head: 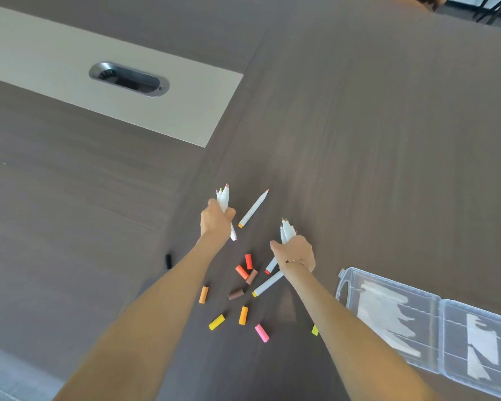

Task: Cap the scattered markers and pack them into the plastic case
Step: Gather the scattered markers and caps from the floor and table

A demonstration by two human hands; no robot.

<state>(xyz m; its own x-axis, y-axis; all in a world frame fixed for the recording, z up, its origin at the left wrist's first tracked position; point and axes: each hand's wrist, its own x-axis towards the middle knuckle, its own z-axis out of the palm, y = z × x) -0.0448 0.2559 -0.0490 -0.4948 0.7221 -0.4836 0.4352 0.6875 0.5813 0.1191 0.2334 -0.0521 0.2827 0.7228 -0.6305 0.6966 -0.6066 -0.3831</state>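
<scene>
A single wide-angle head camera looks forward and steeply down over the dark wood-grain table (359, 140), both forearms reaching out from the bottom edge. The clear plastic case (434, 322) sits at the lower right, cropped by the frame.

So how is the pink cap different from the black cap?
The pink cap is bright and lies among the other loose caps near the arms; the black cap is dark, hard to spot on the brown table, and sits alone off to the left. The pink cap looks bigger, being closer to the camera. Both lie loose on the table, off any marker.
</scene>
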